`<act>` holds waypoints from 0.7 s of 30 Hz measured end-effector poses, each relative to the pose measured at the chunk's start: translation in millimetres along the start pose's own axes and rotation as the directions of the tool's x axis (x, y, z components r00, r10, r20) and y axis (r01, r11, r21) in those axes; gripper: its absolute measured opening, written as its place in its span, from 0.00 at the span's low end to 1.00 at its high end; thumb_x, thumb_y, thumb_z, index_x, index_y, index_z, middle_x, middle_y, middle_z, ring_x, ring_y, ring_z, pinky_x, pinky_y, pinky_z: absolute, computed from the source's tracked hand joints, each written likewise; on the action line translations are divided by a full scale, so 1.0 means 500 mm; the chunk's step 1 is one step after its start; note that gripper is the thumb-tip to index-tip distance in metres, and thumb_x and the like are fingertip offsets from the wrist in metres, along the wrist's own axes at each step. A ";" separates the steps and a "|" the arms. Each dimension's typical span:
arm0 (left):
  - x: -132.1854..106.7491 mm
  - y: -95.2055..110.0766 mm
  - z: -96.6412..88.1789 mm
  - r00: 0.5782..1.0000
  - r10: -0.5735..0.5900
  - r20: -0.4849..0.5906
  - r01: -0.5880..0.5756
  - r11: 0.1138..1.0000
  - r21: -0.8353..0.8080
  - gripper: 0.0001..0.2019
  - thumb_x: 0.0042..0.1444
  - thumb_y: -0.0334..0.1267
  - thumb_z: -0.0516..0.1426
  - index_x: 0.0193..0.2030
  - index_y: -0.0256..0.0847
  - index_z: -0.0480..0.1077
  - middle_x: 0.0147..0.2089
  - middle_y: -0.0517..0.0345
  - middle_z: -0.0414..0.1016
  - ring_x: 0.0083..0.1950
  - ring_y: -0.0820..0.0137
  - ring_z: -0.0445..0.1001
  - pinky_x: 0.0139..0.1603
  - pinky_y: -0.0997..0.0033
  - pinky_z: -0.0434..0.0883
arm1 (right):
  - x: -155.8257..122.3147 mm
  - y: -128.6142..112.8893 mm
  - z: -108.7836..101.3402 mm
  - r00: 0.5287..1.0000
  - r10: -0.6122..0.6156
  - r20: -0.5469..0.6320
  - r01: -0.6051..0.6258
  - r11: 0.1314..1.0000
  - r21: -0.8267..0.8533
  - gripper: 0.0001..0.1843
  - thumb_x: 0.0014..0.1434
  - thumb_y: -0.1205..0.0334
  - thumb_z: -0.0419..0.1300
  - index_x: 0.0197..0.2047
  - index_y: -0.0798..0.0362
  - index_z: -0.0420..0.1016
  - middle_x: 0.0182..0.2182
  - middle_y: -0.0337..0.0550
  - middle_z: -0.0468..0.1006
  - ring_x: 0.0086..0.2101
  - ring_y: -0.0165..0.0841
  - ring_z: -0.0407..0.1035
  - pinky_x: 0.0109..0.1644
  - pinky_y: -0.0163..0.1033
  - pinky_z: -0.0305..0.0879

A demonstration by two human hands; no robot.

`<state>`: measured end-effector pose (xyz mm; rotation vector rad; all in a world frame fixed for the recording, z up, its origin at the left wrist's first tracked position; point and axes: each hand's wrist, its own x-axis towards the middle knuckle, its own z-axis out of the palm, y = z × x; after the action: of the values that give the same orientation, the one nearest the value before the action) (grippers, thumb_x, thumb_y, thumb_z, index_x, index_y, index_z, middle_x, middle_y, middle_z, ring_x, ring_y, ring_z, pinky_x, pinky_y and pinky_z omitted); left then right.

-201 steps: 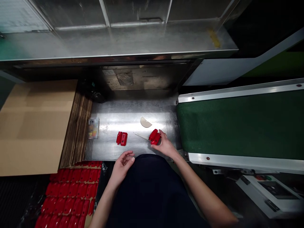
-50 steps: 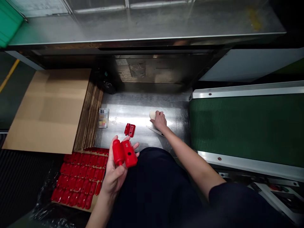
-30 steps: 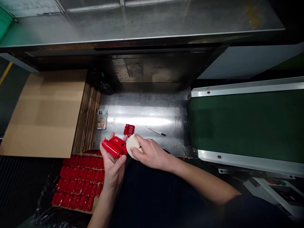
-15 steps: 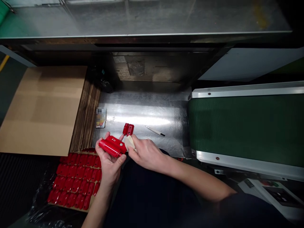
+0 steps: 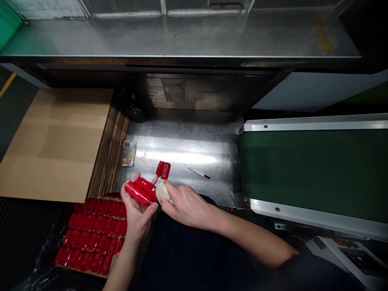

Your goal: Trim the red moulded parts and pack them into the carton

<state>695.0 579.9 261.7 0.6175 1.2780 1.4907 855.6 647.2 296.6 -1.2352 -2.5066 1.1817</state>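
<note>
My left hand point(image 5: 138, 214) is closed around a glossy red plastic part point(image 5: 140, 191), with the thumb at its near end and fingertips showing behind it. The part has a rounded barrel along one side and a flat plate with small slots and a hole. Between the fingers of my right hand point(image 5: 184, 204) is a pale, cream-coloured cloth pad point(image 5: 163, 193), pressed against the right end of the part. Another red part point(image 5: 165, 170) lies on the metal table point(image 5: 182, 137) just beyond my hands. A white cutter knife point(image 5: 197, 171) rests to its right.
At lower left, a box point(image 5: 91, 238) holds rows of similar red parts. A stack of cardboard sheets point(image 5: 57, 141) stands on the left, with a small printed card point(image 5: 129, 153) beside it. A green conveyor belt point(image 5: 315, 173) runs along the right. A dark bottle point(image 5: 137, 111) stands behind.
The cloth pad has shifted slightly left over the end of the red part, covering more of its plate. Both hands keep their hold. The whole view has tilted a little upward.
</note>
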 end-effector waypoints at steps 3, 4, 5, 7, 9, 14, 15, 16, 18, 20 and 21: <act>-0.004 0.004 -0.001 1.000 -0.013 0.011 0.014 0.999 -0.040 0.43 0.51 0.36 0.73 0.67 0.67 0.59 0.84 0.56 0.41 0.70 0.48 0.73 0.69 0.46 0.73 | 0.031 0.043 0.013 0.999 0.048 0.003 -0.048 0.999 0.009 0.15 0.74 0.56 0.47 0.54 0.54 0.67 0.30 0.43 0.80 0.25 0.36 0.72 0.27 0.39 0.56; -0.007 0.005 0.000 0.999 -0.024 0.027 0.025 0.998 -0.053 0.42 0.52 0.37 0.73 0.68 0.68 0.59 0.84 0.56 0.41 0.70 0.47 0.72 0.70 0.43 0.71 | 0.050 0.073 0.015 0.990 0.138 -0.012 -0.138 0.990 0.012 0.16 0.75 0.57 0.45 0.57 0.55 0.66 0.31 0.45 0.81 0.26 0.37 0.73 0.28 0.39 0.58; -0.011 0.006 0.000 0.998 -0.035 0.045 0.038 0.997 -0.063 0.42 0.53 0.38 0.72 0.68 0.69 0.58 0.84 0.56 0.41 0.71 0.45 0.71 0.71 0.39 0.69 | 0.073 0.110 0.014 0.967 0.254 -0.011 -0.254 0.967 0.022 0.18 0.76 0.58 0.43 0.60 0.57 0.64 0.33 0.47 0.82 0.27 0.37 0.74 0.29 0.39 0.61; -0.019 0.006 -0.001 0.994 -0.064 0.084 0.071 0.994 -0.081 0.42 0.54 0.42 0.71 0.71 0.70 0.56 0.84 0.56 0.42 0.73 0.42 0.68 0.72 0.32 0.66 | 0.121 0.196 0.004 0.875 0.480 -0.056 -0.478 0.877 0.040 0.21 0.76 0.56 0.47 0.62 0.61 0.62 0.41 0.57 0.84 0.37 0.42 0.79 0.36 0.41 0.67; -0.027 0.005 -0.005 0.988 -0.101 0.114 0.113 0.987 -0.111 0.42 0.55 0.47 0.70 0.72 0.69 0.55 0.84 0.54 0.44 0.73 0.40 0.67 0.72 0.31 0.66 | 0.158 0.282 -0.012 0.817 0.566 -0.110 -0.564 0.824 0.051 0.22 0.75 0.56 0.50 0.62 0.66 0.62 0.51 0.67 0.81 0.49 0.48 0.78 0.47 0.43 0.69; -0.033 0.015 -0.013 0.966 -0.189 0.179 0.196 0.980 -0.023 0.43 0.52 0.53 0.70 0.73 0.63 0.56 0.83 0.49 0.47 0.66 0.43 0.75 0.60 0.44 0.79 | 0.173 0.375 -0.042 0.707 0.688 -0.165 -0.684 0.724 0.090 0.23 0.69 0.61 0.59 0.60 0.70 0.66 0.58 0.76 0.74 0.59 0.54 0.70 0.60 0.48 0.64; -0.033 0.020 -0.012 0.958 -0.207 0.198 0.192 0.977 0.094 0.45 0.51 0.50 0.71 0.73 0.64 0.55 0.82 0.49 0.47 0.65 0.46 0.76 0.58 0.46 0.80 | 0.165 0.366 -0.044 0.697 0.691 -0.190 -0.687 0.720 0.099 0.25 0.68 0.62 0.60 0.62 0.70 0.65 0.61 0.78 0.70 0.62 0.54 0.67 0.62 0.50 0.63; -0.032 0.026 -0.010 0.948 -0.226 0.222 0.171 0.955 0.243 0.46 0.50 0.46 0.73 0.72 0.64 0.55 0.82 0.49 0.49 0.64 0.48 0.77 0.58 0.48 0.80 | 0.155 0.350 -0.045 0.699 0.682 -0.215 -0.676 0.728 0.112 0.26 0.69 0.62 0.60 0.64 0.69 0.64 0.64 0.77 0.68 0.63 0.53 0.65 0.63 0.51 0.62; -0.033 0.037 -0.005 0.925 -0.259 0.278 0.076 0.844 0.531 0.47 0.50 0.40 0.73 0.72 0.63 0.55 0.79 0.50 0.54 0.62 0.51 0.77 0.61 0.48 0.77 | 0.125 0.299 -0.049 0.761 0.609 -0.222 -0.590 0.793 0.153 0.22 0.72 0.59 0.57 0.65 0.61 0.68 0.63 0.64 0.72 0.59 0.44 0.70 0.62 0.45 0.65; -0.036 0.043 0.000 0.900 -0.285 0.330 -0.016 0.736 0.677 0.46 0.51 0.38 0.72 0.73 0.61 0.57 0.76 0.49 0.60 0.62 0.52 0.76 0.63 0.46 0.75 | 0.083 0.232 -0.058 0.906 0.406 -0.115 -0.362 0.888 0.283 0.18 0.74 0.53 0.54 0.59 0.53 0.76 0.52 0.48 0.81 0.48 0.34 0.76 0.53 0.37 0.70; -0.038 0.044 0.001 0.890 -0.288 0.354 -0.047 0.713 0.699 0.45 0.51 0.38 0.72 0.73 0.60 0.57 0.75 0.49 0.62 0.62 0.51 0.76 0.63 0.46 0.75 | 0.059 0.199 -0.065 0.971 0.236 -0.047 -0.200 0.899 0.389 0.18 0.74 0.51 0.54 0.55 0.51 0.79 0.46 0.44 0.83 0.43 0.32 0.77 0.48 0.35 0.71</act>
<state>693.9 565.2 286.4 1.2586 1.4571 0.6363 911.5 724.2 244.1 -1.4433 -1.9779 1.5321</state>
